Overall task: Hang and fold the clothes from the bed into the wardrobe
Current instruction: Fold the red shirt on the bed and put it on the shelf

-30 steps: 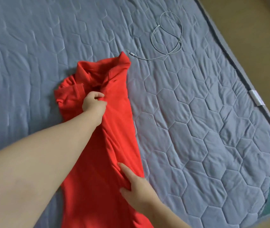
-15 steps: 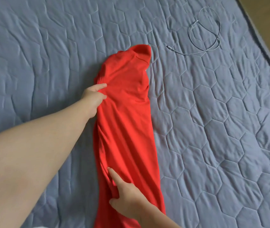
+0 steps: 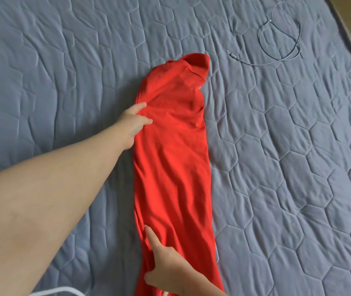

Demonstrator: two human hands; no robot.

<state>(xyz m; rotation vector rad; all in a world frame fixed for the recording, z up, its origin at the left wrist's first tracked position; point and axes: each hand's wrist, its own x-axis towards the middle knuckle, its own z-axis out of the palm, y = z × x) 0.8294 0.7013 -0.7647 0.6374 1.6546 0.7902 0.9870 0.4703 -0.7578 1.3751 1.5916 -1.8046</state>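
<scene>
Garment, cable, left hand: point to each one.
garment (image 3: 174, 159), head view, middle of the folded red cloth.
cable (image 3: 253, 64), head view, the strand below the loop.
left hand (image 3: 130, 124), head view, back of the hand at the garment's edge.

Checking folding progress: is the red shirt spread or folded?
Folded lengthwise: the red shirt lies as a narrow strip on the bed, left hand and right hand on its edge.
</scene>
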